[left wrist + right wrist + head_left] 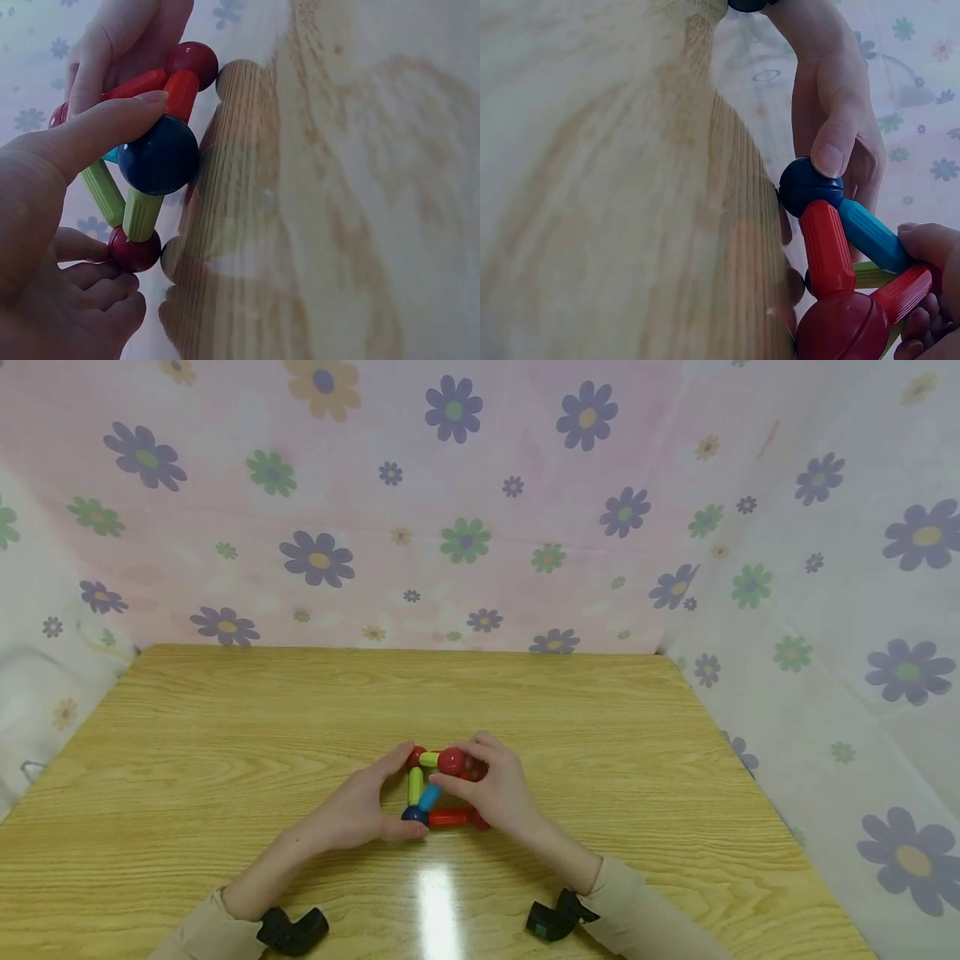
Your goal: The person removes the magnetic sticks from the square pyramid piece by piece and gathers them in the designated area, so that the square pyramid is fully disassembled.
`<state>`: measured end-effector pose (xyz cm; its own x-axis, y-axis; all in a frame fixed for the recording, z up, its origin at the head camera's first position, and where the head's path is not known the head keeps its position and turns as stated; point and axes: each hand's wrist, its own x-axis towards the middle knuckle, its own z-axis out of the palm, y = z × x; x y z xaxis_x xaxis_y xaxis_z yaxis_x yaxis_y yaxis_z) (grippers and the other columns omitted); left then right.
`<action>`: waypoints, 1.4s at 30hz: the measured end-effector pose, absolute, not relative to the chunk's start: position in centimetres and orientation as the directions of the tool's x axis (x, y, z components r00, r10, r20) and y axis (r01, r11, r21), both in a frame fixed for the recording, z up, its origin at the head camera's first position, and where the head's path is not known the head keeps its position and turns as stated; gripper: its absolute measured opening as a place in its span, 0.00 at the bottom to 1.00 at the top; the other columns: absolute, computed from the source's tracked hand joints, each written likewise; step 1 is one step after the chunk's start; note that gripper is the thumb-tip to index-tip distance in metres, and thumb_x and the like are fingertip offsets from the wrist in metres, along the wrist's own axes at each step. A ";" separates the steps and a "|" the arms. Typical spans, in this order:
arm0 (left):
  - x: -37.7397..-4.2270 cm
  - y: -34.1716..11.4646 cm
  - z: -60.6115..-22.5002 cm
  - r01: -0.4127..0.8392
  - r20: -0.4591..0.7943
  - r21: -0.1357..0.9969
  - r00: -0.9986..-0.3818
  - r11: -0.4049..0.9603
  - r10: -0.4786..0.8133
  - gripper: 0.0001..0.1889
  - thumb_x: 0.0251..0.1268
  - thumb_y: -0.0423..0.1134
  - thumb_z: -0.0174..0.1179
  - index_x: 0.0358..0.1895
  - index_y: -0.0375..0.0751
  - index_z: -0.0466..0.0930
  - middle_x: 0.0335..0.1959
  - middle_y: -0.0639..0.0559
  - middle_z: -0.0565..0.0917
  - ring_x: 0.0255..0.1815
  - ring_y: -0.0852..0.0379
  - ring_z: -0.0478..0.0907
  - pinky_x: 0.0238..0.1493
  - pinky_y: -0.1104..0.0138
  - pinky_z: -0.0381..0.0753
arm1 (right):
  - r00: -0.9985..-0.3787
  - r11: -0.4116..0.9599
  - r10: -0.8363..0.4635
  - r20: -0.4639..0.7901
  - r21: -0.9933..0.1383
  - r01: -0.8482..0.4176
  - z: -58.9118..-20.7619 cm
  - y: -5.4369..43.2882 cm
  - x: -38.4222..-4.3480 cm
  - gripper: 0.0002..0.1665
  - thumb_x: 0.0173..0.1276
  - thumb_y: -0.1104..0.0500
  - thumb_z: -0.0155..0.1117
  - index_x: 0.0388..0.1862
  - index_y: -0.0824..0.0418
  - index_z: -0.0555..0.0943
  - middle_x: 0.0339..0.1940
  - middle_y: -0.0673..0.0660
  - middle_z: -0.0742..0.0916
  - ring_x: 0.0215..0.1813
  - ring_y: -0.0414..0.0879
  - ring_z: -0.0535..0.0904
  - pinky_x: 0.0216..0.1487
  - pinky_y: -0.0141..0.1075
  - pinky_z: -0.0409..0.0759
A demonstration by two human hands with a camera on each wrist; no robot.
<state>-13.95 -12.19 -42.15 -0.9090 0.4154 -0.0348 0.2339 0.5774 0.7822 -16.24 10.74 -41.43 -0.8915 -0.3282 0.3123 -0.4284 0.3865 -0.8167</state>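
Between the left and right edges of the wooden table point(570, 710), well short of its far one, I see a ball-and-rod frame point(430, 797). The left hand point(360, 810) grips it, thumb on the navy ball point(159, 154), fingertip at a red ball point(135, 251); the right hand point(498, 785) pinches its raised top, thumb on the blue rod point(871, 234).

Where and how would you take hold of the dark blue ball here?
I'd grip the dark blue ball by its rounded outer face, from the person's near left. That side looks free of rods: the red rod runs right, the yellow-green rod leads away, and the light blue rod slants up. The left hand's thumb touches the ball.
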 end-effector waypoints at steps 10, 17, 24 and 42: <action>-13.9 -12.1 -42.0 0.255 -0.025 0.764 -0.906 0.593 0.422 0.60 0.49 0.59 0.76 0.80 0.39 0.50 0.79 0.41 0.58 0.79 0.37 0.55 0.73 0.38 0.59 | -0.879 0.362 -0.363 0.309 -0.822 -0.439 -41.5 10.9 -16.2 0.15 0.60 0.52 0.77 0.44 0.53 0.88 0.37 0.48 0.85 0.37 0.43 0.78 0.36 0.29 0.80; -13.9 -12.1 -41.9 0.251 -0.033 0.755 -0.908 0.606 0.417 0.61 0.48 0.61 0.76 0.80 0.38 0.50 0.80 0.41 0.56 0.79 0.38 0.54 0.73 0.40 0.60 | -0.891 0.310 -0.373 0.259 -0.870 -0.383 -41.3 11.0 -16.1 0.16 0.62 0.56 0.75 0.49 0.57 0.86 0.43 0.53 0.87 0.41 0.43 0.81 0.41 0.30 0.83; -13.9 -12.3 -41.8 0.234 -0.042 0.747 -0.917 0.622 0.396 0.62 0.48 0.62 0.76 0.80 0.38 0.49 0.80 0.40 0.55 0.79 0.37 0.53 0.73 0.40 0.60 | -0.902 0.295 -0.370 0.220 -0.893 -0.339 -40.7 11.3 -16.1 0.16 0.62 0.56 0.76 0.49 0.54 0.86 0.45 0.52 0.87 0.44 0.44 0.80 0.42 0.30 0.83; -14.0 -12.3 -41.7 0.238 -0.053 0.725 -0.916 0.646 0.397 0.62 0.47 0.63 0.75 0.81 0.40 0.49 0.81 0.43 0.55 0.79 0.39 0.54 0.73 0.42 0.61 | -0.867 0.348 -0.404 0.291 -0.827 -0.441 -39.9 15.7 -16.2 0.18 0.61 0.59 0.76 0.50 0.59 0.84 0.44 0.48 0.85 0.45 0.45 0.75 0.46 0.42 0.79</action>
<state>-13.98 -12.28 -41.69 -0.9163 0.3970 -0.0527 0.2384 0.6464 0.7248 -16.16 15.66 -39.91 -0.8670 -0.4043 0.2914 -0.4405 0.3483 -0.8274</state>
